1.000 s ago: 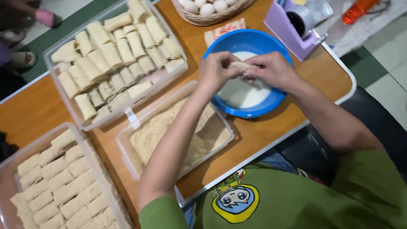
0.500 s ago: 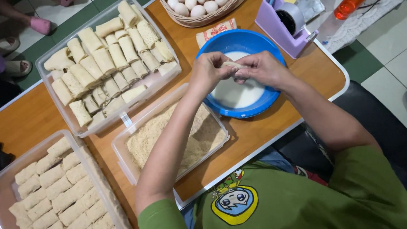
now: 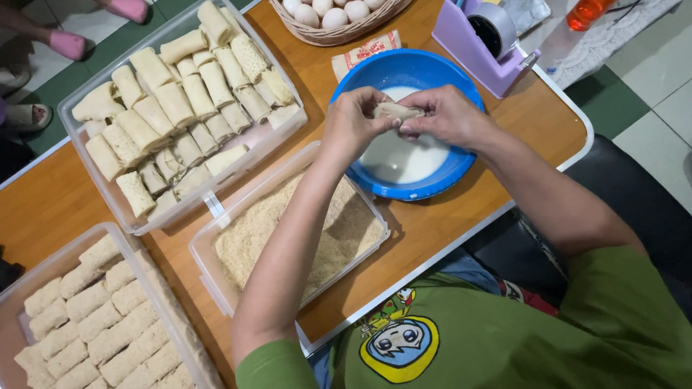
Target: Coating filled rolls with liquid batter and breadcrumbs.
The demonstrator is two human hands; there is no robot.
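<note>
Egg basket (top edge cut off)

A pale, wrapped roll is lying level between both hands, pinched at its 2 ends by the fingers, right above the blue bowl. The round bowl is holding white liquid and sitting on the bench's far right part.

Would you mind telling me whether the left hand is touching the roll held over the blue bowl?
Touching: the head view shows the left hand pinching one end of the roll.
</note>
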